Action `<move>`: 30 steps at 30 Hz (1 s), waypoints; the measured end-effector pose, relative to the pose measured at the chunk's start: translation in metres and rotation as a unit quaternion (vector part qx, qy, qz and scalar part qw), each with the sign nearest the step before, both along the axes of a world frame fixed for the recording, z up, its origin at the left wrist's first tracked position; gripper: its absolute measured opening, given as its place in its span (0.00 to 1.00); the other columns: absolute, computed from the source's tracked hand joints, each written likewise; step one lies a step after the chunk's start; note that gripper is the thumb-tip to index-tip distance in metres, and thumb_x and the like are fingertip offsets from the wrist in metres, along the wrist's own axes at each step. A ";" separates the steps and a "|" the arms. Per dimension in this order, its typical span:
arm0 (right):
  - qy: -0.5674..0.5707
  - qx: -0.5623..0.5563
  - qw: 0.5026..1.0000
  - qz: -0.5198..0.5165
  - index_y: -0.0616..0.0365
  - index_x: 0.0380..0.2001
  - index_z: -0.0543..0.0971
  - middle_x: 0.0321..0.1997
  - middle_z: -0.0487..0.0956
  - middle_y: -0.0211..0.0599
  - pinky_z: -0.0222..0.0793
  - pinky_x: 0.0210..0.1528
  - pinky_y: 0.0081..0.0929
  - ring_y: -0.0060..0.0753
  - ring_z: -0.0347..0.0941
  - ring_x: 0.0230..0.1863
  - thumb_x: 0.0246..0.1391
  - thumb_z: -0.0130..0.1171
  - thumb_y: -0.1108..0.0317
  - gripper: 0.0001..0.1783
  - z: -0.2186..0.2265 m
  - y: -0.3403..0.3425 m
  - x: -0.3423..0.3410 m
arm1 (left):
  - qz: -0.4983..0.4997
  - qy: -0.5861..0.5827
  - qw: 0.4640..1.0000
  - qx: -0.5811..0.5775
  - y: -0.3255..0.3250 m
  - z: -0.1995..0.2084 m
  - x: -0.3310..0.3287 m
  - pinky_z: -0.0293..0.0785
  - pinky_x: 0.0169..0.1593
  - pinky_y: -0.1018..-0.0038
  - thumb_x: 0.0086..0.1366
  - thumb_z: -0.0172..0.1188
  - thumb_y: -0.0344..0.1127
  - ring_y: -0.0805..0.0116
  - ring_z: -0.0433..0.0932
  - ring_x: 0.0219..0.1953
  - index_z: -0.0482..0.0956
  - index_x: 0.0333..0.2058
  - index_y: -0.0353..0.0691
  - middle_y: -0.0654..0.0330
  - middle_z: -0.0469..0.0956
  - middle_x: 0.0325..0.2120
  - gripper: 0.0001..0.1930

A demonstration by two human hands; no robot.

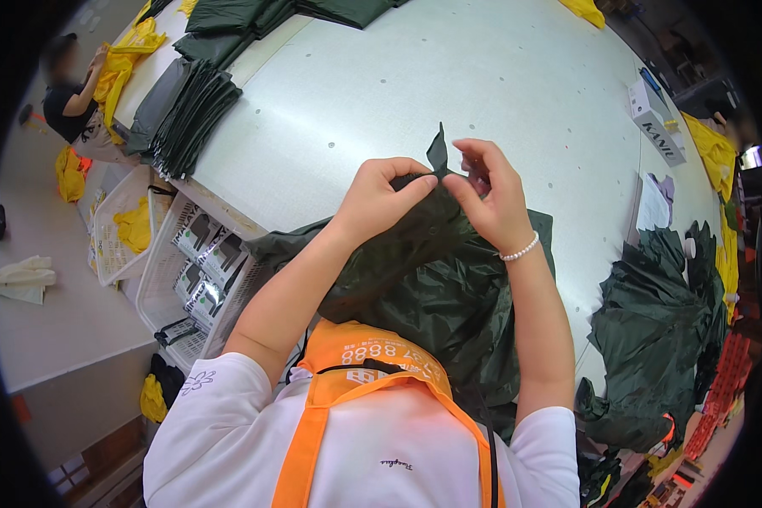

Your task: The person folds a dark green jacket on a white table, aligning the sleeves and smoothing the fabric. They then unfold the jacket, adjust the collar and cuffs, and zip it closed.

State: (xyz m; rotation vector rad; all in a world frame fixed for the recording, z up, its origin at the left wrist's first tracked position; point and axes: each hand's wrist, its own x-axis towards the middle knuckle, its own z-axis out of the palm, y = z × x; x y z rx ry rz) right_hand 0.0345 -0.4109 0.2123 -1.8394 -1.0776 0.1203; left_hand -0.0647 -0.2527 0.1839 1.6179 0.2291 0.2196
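Observation:
A thin, shiny dark green garment (436, 279) lies bunched over the table's near edge and across my lap. My left hand (385, 199) is closed on its upper edge, thumb over the fabric and fingers behind. A narrow pointed piece of the same fabric stands up between my two hands. My right hand (493, 199) has its thumb against the cloth beside that piece, index finger raised and the other fingers curled behind; it appears to pinch the edge, though the contact is partly hidden.
A pale worktable (381, 85) spreads ahead. Folded dark green garments (184, 114) are stacked at its left edge. White baskets (157, 296) hold packaged items below left. More dark green garments (652, 322) lie at right, near a white box (654, 118). A person (76, 102) handles yellow fabric at far left.

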 end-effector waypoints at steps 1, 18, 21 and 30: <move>0.011 -0.031 0.999 0.008 0.61 0.34 0.74 0.31 0.73 0.40 0.69 0.30 0.26 0.38 0.73 0.29 0.46 0.61 0.77 0.10 0.004 0.001 0.001 | 0.004 -0.006 0.999 0.053 -0.001 0.001 -0.001 0.72 0.37 0.80 0.58 0.60 0.29 0.78 0.76 0.32 0.80 0.34 0.30 0.62 0.81 0.29 0.08; 0.006 -0.096 0.995 0.016 0.61 0.32 0.78 0.28 0.73 0.35 0.67 0.31 0.21 0.29 0.71 0.27 0.47 0.60 0.75 0.06 -0.001 -0.003 0.002 | 0.121 -0.189 0.855 0.469 -0.016 -0.009 -0.001 0.67 0.29 0.73 0.48 0.65 0.30 0.65 0.75 0.24 0.79 0.23 0.42 0.63 0.77 0.19 0.03; 0.023 -0.014 1.000 -0.004 0.61 0.28 0.79 0.29 0.73 0.35 0.66 0.28 0.21 0.28 0.71 0.25 0.45 0.62 0.77 0.05 -0.002 0.001 -0.002 | 0.107 -0.142 0.943 0.280 -0.015 -0.008 0.001 0.69 0.31 0.77 0.50 0.64 0.30 0.70 0.77 0.25 0.81 0.28 0.40 0.61 0.79 0.23 0.04; 0.079 0.074 0.989 -0.097 0.61 0.43 0.72 0.34 0.72 0.35 0.66 0.31 0.18 0.23 0.72 0.30 0.49 0.61 0.76 0.16 -0.020 0.004 -0.019 | 0.069 0.014 0.989 -0.128 -0.003 0.001 0.000 0.71 0.38 0.82 0.56 0.62 0.28 0.78 0.76 0.32 0.80 0.33 0.29 0.61 0.80 0.29 0.08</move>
